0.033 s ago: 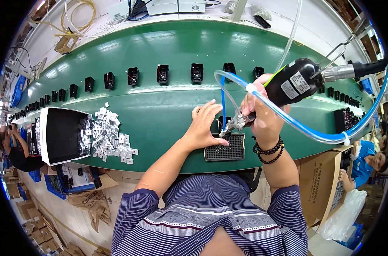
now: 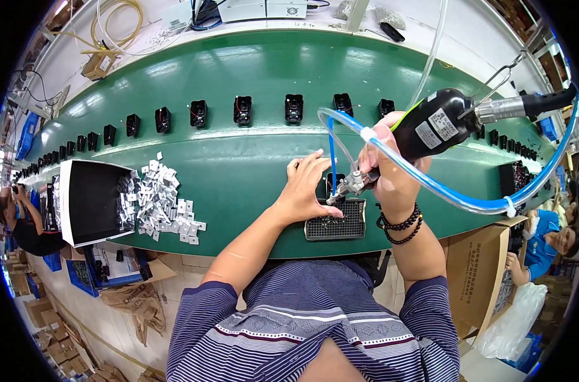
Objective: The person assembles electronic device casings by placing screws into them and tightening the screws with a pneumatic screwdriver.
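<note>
My right hand (image 2: pixel 391 172) grips a black powered screwdriver (image 2: pixel 439 124), held tilted with its metal nose pointing down and left. Blue and clear hoses (image 2: pixel 423 175) run from a metal fitting (image 2: pixel 348 186) at that nose. Below it, a small black housing (image 2: pixel 328 184) is partly hidden by my hands and the fitting. Curled about the housing's left side, my left hand (image 2: pixel 302 191) has its thumb at the near end and fingers at the far end. The tool's tip and its exact contact with the housing are hard to make out. A dark perforated tray (image 2: pixel 335 228) lies just nearer to me, under my thumb.
Black housings (image 2: pixel 242 111) stand in a row across the green table (image 2: pixel 251 153). Left, a tipped white box (image 2: pixel 92 204) spills small metal plates (image 2: pixel 159 200). A cable (image 2: pixel 550 102) joins the screwdriver at the right. People (image 2: pixel 541 239) work at both sides.
The screwdriver's body and the blue hose have shifted very slightly left. My left hand stays where it was.
</note>
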Available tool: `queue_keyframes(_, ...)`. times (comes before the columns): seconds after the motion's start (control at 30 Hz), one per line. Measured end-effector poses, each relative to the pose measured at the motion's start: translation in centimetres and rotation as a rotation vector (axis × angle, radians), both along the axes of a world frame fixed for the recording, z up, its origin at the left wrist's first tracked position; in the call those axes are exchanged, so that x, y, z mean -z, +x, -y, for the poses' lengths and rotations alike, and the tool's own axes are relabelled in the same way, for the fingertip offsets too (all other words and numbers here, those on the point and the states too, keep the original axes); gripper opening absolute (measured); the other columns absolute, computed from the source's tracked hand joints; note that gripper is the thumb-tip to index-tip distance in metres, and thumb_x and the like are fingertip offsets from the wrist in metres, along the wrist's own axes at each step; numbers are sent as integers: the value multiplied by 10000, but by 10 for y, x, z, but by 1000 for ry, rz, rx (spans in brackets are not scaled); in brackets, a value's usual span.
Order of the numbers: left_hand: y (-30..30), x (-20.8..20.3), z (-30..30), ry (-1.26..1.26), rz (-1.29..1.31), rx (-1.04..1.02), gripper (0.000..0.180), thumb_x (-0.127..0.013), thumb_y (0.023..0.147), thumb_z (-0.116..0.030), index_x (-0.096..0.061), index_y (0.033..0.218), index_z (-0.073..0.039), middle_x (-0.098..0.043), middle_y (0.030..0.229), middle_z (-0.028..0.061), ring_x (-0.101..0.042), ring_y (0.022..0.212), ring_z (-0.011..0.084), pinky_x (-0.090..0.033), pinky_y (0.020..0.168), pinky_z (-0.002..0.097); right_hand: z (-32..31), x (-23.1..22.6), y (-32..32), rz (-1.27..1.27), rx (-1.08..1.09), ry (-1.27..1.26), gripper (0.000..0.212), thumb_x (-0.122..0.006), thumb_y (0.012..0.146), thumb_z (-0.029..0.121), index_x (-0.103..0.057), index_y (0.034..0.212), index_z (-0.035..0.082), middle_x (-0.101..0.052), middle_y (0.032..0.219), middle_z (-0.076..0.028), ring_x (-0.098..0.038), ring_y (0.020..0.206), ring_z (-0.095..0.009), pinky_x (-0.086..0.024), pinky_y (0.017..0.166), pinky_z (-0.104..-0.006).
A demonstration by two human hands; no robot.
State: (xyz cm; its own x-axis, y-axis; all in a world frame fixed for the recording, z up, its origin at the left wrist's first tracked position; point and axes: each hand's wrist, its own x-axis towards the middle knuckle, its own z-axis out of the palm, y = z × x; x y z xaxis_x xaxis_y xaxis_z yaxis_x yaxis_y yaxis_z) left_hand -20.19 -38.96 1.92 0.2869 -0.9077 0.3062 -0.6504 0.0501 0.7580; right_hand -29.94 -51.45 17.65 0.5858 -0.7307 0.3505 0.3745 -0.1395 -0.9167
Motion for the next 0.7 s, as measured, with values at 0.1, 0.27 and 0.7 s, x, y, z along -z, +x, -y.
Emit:
queue_keyframes(0.1, 0, 4, 0, 41, 59, 7, 808, -936, 609, -425, -593, 1283, -142, -617, 1303, 54, -446, 1417, 294, -240, 1132, 521, -2, 5, 4, 1, 19, 13, 161, -640, 992, 82, -565, 1094, -18, -575, 715, -54, -523, 483, -107, -440, 449, -216)
queue_keyframes(0.27, -1, 8, 3, 37, 122, 9, 848, -939, 600, -455, -573, 1298, -143, -618, 1291, 42, -449, 1416, 284, -251, 1114, 530, -1, 14, 4, 7, 29, 0, 122, -637, 984, 66, -582, 1062, -10, -586, 701, -50, -535, 476, -111, -441, 447, -212)
queue_keyframes(0.7, -2, 13, 5, -24, 131, -8, 789, -945, 601, -402, -589, 1263, -161, -628, 1242, 28, -479, 1369, 276, -267, 1099, 521, -6, 20, 7, 10, 69, -6, 80, -642, 975, 64, -601, 1012, 7, -576, 654, -28, -527, 487, -109, -434, 449, -211)
